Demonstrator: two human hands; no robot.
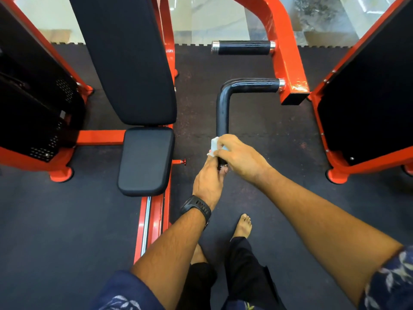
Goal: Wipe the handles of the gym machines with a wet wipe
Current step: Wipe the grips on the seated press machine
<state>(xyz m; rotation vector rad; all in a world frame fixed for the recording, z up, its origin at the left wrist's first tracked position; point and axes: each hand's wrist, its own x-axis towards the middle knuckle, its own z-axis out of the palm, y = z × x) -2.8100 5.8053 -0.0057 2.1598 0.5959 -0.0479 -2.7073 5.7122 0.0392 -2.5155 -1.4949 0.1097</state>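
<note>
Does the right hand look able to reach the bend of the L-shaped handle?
Probably yes: the right hand holds the wipe around the L-shaped handle, whose bar up to the bend is bare; the left hand grips lower down.

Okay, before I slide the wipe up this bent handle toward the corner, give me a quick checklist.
1. Wipe gripped by right hand against the bent handle: ok.
2. Left hand holding the handle's near end: ok.
3. Handle bare from the wipe up to the bend: ok.
4. Wipe wet enough: cannot tell.
5. Straight handle farther back already wiped: cannot tell.
</note>
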